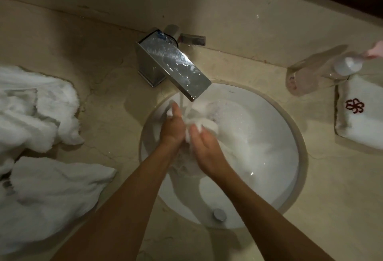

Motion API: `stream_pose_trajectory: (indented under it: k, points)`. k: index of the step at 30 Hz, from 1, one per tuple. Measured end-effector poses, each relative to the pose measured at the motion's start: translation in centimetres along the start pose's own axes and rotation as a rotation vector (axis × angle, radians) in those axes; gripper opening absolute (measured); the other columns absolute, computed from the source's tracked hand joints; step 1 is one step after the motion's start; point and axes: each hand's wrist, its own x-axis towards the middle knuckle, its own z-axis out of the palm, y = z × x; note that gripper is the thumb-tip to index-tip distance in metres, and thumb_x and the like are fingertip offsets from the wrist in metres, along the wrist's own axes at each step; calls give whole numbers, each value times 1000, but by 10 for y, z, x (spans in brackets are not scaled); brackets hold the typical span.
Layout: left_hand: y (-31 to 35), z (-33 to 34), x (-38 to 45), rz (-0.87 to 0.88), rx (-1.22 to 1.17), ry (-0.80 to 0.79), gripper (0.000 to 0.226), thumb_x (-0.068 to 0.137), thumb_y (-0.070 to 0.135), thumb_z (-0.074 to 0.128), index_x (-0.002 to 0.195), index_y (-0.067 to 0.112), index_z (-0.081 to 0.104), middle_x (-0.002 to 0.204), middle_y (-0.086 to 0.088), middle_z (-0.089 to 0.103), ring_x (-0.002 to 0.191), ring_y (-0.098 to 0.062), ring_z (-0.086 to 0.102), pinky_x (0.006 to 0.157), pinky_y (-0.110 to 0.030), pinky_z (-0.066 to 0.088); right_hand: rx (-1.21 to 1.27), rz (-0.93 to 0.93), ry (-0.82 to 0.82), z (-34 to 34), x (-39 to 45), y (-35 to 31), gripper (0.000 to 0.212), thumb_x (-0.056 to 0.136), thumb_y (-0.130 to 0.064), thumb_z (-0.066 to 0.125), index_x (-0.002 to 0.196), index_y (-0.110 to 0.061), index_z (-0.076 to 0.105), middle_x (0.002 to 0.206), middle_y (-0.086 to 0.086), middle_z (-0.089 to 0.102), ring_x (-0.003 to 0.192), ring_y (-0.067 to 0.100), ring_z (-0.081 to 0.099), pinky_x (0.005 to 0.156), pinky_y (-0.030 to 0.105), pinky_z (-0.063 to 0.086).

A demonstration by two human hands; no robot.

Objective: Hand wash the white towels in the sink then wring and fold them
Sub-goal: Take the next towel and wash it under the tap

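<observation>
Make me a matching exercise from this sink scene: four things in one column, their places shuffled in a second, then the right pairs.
Things:
1. wet towel
2. crumpled towels
3. folded towel with red emblem
4. faucet

Places:
A. counter, right of the sink
B. behind the basin, water running
C. in both hands, under the stream
D. counter, left of the sink

Pairs: 1-C, 2-D, 3-A, 4-B

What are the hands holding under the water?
Both the left hand and right hand grip a bunched part of the wet white towel between them.
</observation>
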Motion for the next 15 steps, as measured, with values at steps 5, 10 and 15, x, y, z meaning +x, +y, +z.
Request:
stream_pose_trajectory:
  k: [5,10,15]
  points:
    - [6,1,-36,92,313,-155,66,101,58,23,122,11,64,110,-8,61,105,-21,58,88,-25,38,108,105,223,14,54,-5,48,101,-52,43,99,-8,62,100,10,65,100,28,62,96,52,48]
    - [17,-5,-14,-155,-280,-168,38,104,48,31,118,20,52,122,-10,52,105,-17,53,90,-21,40,23,7,77,32,32,-12,39,107,-34,40,93,-4,62,86,11,64,81,21,60,81,39,50]
    - [13,-4,-28,-26,102,-139,66,104,54,20,138,8,52,132,-12,57,129,-27,51,86,-23,37,105,192,173,24,75,-10,40,104,-34,37,98,-7,66,101,16,69,94,33,65,79,40,53]
